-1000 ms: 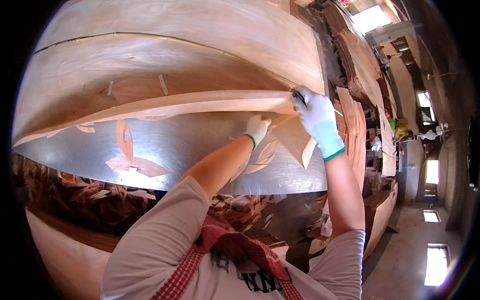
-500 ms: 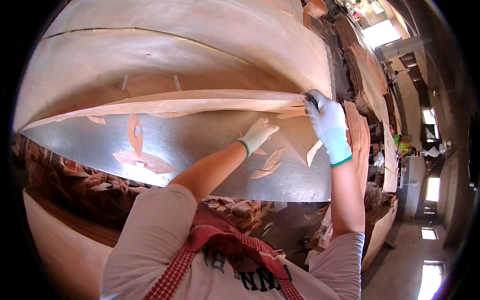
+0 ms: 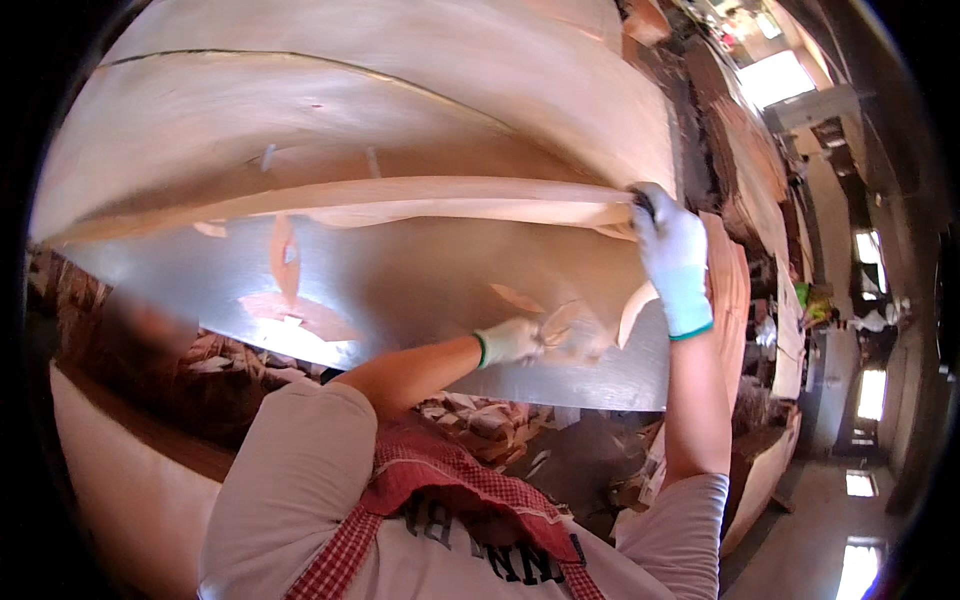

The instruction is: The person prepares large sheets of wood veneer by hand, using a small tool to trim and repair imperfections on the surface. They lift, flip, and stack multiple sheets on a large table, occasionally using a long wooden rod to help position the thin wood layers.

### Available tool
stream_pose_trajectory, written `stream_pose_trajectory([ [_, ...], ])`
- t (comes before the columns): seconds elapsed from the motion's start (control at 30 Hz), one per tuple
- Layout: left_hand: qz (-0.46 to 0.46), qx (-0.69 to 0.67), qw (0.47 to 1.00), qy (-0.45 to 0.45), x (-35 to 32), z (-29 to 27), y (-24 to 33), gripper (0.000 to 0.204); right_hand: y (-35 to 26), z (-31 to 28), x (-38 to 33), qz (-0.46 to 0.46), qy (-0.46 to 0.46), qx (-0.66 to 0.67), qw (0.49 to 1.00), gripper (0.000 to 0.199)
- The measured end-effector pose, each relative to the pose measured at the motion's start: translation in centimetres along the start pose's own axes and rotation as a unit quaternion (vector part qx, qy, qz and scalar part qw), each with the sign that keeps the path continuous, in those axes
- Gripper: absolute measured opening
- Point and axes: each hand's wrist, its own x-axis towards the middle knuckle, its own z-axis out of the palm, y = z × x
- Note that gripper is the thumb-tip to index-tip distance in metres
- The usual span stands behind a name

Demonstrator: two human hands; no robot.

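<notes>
My right hand [image 3: 672, 245], in a white glove with a green cuff, is closed at the right end of a long pale veneer edge [image 3: 470, 190]. A small dark tool [image 3: 645, 203] shows in its fingers; its kind is mostly hidden. My left hand [image 3: 510, 342], gloved alike, is low over a grey metal sheet [image 3: 430, 265]. Blurred veneer scraps [image 3: 572, 332] lie right by its fingertips; whether it grips any is smeared by motion. Another thin scrap [image 3: 516, 297] lies just above that hand, and a pointed sliver [image 3: 637, 312] is near my right wrist.
Broad veneer sheets [image 3: 400, 100] cover the far side, with a thin dark strip [image 3: 330, 60] across them. More offcuts [image 3: 300, 312] lie on the metal at left. Broken scraps [image 3: 490, 425] heap below its near edge. Stacked veneer [image 3: 745, 170] stands at right.
My left hand has come down toward me, away from the veneer edge, to the loose scraps, which have shifted right. My right hand appears slightly farther right, still at the veneer's end.
</notes>
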Motion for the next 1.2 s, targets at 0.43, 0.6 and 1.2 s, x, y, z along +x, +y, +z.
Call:
stream_pose_trajectory([
  [0.43,0.08,0.307,0.775,0.546,-18.7,-14.4,-2.0,0.027,-0.7,-1.8,0.8,0.052,0.017,0.077,0.996,0.024],
  [0.6,0.073,-0.375,0.773,0.507,-19.5,-21.1,-1.2,0.04,-0.8,-1.9,0.5,0.071,0.032,0.07,0.994,0.02],
  [1.2,0.011,0.392,0.822,0.413,-36.0,-8.8,-17.4,0.024,0.0,-2.1,-1.1,0.034,0.064,0.063,0.995,0.024],
])
